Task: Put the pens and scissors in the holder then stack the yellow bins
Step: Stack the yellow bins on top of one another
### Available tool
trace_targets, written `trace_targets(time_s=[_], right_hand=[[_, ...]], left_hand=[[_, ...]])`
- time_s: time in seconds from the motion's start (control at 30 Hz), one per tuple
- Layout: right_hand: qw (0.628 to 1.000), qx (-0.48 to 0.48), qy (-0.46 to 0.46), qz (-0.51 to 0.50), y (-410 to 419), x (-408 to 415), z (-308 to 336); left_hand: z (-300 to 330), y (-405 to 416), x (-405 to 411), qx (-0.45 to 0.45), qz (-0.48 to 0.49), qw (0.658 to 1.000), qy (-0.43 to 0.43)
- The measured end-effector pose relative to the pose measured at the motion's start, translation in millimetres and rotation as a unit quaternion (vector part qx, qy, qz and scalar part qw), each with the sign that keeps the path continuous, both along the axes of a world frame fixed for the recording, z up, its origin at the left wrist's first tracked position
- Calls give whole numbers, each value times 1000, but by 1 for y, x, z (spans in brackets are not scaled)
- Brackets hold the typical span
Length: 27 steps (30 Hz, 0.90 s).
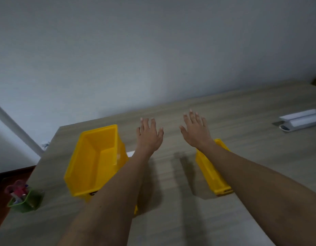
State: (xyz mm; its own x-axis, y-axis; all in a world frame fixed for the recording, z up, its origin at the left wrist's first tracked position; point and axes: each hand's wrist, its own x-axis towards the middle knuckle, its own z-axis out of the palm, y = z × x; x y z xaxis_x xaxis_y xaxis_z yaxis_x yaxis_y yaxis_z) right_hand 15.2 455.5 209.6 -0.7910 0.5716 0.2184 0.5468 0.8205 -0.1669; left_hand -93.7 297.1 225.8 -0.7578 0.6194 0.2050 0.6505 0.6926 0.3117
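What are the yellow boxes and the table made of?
The left yellow bin and the right yellow bin look like moulded plastic: one bright even colour, smooth walls, a thick rim. The table shows a pale matte wood grain; real wood or a printed laminate, the picture cannot say.

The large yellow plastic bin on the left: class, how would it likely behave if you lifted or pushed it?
The large yellow plastic bin looks moulded and thick-rimmed, so probably stiff. It appears empty, so likely light for its size. On the smooth wooden table a push would probably slide it rather than tip it, given its broad base.
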Motion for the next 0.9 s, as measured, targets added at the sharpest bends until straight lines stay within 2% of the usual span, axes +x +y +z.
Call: trace_targets(time_s=[0.2, 0.33, 0.47, 0.63, 0.9], right_hand=[[990, -87, -87, -74, 88, 78, -75], [977, -148, -113, -107, 115, 115, -108], [954, -248, -92, -142, 127, 133, -130], [940, -300, -57, -152, 137, 148, -146], [917, -379, 23, -126, 122, 140, -116]], left_hand=[[-70, 84, 61, -17, -30, 989, -147], [-111, 122, 103, -10, -37, 957, -287], [-147, 144, 131, 3, -13, 928, -372], [-170, 152, 137, 47, 11, 913, -405], [-130, 123, 109, 62, 7, 930, -362]])
